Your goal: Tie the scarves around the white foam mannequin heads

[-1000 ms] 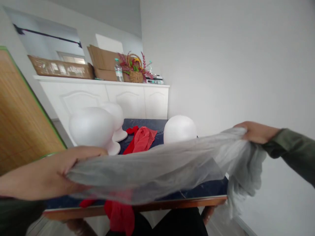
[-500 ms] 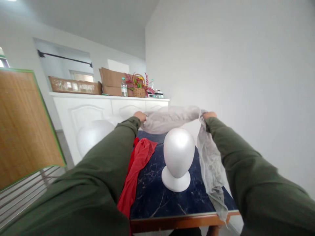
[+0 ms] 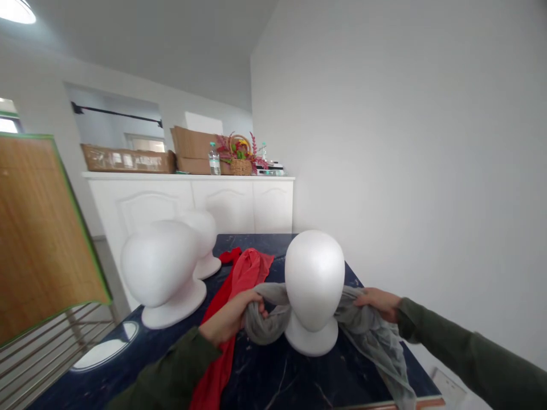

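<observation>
A white mannequin head (image 3: 314, 279) stands upright on the dark blue marbled table (image 3: 273, 376). Behind its neck runs a sheer grey scarf (image 3: 269, 324), coming out on both sides. My left hand (image 3: 241, 310) is closed round the scarf just left of the head, where the cloth hangs in a loop. At the right, my right hand (image 3: 378, 302) pinches the other side, and a long end trails down over the table's near right edge. A red scarf (image 3: 248, 273) lies on the table beneath and beyond my left forearm.
Two more white mannequin heads (image 3: 160, 265) stand at the table's left, by a round mirror (image 3: 106, 347). A wooden panel (image 3: 38, 228) and metal rack are further left. Cardboard boxes (image 3: 128, 159), a bottle (image 3: 214, 159) and a flower basket (image 3: 241, 165) sit on a white cabinet (image 3: 154, 196).
Both hands have come down and nearer, from held out beyond the mannequin head to either side of its neck. The stretched grey scarf now passes behind the neck.
</observation>
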`<state>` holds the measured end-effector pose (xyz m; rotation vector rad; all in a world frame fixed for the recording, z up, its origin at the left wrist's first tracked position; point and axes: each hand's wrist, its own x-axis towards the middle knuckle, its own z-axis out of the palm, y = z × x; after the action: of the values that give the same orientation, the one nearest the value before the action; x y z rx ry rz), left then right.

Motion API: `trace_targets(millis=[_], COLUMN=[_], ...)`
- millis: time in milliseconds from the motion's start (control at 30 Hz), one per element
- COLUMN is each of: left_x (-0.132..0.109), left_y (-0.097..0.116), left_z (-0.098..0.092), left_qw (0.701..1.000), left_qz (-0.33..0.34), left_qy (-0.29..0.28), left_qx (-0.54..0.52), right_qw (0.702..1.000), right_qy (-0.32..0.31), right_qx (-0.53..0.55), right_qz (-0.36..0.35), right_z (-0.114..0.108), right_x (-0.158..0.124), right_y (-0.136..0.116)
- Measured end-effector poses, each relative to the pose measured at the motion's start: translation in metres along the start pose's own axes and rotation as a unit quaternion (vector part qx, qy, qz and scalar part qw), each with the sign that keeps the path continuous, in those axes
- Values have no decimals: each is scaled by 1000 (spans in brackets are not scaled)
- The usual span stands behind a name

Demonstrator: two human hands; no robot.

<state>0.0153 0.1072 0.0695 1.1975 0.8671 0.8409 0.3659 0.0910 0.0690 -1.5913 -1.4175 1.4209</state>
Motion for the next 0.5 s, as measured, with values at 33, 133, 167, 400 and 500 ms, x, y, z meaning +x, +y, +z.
trace_targets(millis=[33, 133, 167, 400, 500], left_x=[-10, -31, -34, -17, -10], left_y=[-13, -44, -53, -80, -85], left_z=[6, 36, 48, 104, 108], left_qw=[998, 982, 978, 990, 970], left_qz=[1, 38, 50, 129, 215], left_qy=[-28, -98, -103, 11, 33], left_qx=[-48, -159, -175, 50, 112], right_qw=[996, 961, 949, 951, 961], right_qy=[-38, -60, -36, 86, 100], right_qx=[75, 260, 298, 242, 103], right_qz=[-17, -79, -95, -174, -237], right_z=[6, 33, 45, 128, 147], right_x=[-10, -33, -37, -31, -30], right_y=[9, 27, 31, 53, 55])
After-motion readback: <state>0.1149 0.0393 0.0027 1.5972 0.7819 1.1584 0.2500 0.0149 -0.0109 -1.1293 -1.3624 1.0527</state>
